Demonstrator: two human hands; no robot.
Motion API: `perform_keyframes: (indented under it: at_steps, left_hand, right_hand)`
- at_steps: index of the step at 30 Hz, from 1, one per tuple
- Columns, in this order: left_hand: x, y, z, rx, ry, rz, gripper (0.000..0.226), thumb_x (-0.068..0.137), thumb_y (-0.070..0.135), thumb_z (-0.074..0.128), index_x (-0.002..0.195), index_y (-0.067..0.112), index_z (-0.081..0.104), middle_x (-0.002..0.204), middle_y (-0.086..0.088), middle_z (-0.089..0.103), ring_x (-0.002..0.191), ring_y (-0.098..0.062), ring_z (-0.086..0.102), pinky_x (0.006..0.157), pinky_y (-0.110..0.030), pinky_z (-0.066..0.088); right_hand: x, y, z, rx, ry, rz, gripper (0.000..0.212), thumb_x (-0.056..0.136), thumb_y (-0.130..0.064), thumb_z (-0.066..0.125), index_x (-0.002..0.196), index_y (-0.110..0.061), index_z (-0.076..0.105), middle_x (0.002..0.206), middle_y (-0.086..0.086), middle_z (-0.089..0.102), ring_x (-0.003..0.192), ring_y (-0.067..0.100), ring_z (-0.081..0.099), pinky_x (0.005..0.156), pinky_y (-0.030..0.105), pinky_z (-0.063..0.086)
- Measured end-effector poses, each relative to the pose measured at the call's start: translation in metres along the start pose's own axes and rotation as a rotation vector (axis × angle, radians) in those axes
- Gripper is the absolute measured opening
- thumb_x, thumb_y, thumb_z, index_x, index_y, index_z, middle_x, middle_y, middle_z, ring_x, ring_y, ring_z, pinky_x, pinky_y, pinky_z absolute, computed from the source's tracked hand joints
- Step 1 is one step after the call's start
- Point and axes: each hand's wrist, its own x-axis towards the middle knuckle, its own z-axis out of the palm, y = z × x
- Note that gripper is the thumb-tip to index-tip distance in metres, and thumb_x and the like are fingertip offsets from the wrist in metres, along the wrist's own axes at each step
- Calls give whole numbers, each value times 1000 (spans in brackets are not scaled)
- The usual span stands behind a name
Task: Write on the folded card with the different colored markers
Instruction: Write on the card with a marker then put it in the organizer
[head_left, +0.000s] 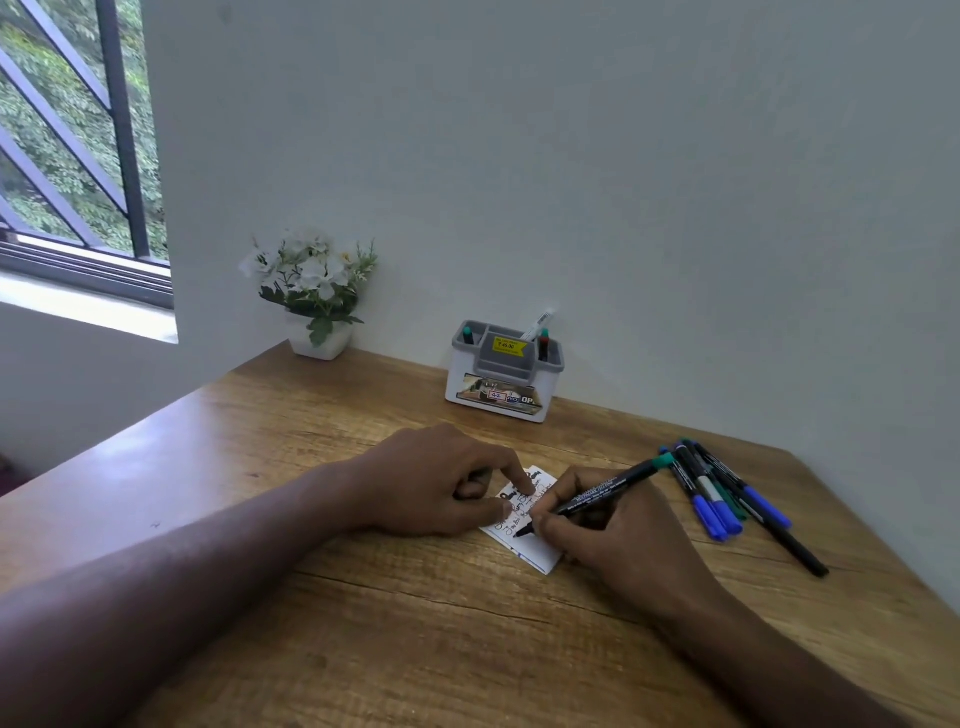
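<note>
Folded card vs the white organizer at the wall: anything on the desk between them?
Nothing: the head view shows bare wooden desk between the folded card and the organizer. The loose markers lie off to the right.

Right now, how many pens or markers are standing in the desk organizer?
3: a green-topped marker in the left compartment of the organizer, and a white pen leaning beside a red-and-black marker in the right compartment. Shorter ones may sit hidden inside.

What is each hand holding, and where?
Right hand grips a marker low on its barrel; left hand holds nothing, a fingertip pressing the card.
</note>
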Motion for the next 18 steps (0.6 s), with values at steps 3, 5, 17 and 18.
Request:
perform_keyframes:
  at_steps: [3,5,17,18]
  left_hand:
    - [-1,-2,-1,-17,-7,10,31,101,48,62,132,49,60,72,3,58,70,-14,57,63,-40,47]
    - [-1,-2,0,-25,-6,10,31,100,47,62,131,48,61,72,2,59,70,-14,57,62,-37,45]
    - [-2,-1,1,-32,0,8,31,99,47,63,130,49,61,70,7,57,69,-13,57,61,-33,42]
    - [-1,-2,1,-29,3,9,31,99,47,63,130,49,61,71,6,58,69,-13,58,61,-33,42]
  right_hand:
    - [-1,0,1,-43,-3,-12,7,84,-24,80,80,-29,78,86,-20,78,84,-5,71,69,14,58]
    - [0,1,2,-45,9,-6,7,84,-25,80,80,-30,78,85,-22,78,84,-6,71,67,12,57]
    - [-1,2,0,6,-19,-20,7,81,-19,80,76,-24,78,82,-13,79,79,1,72,65,15,56]
    - [-1,2,0,8,-19,-19,8,81,-19,81,76,-25,79,81,-14,79,79,0,72,64,13,54]
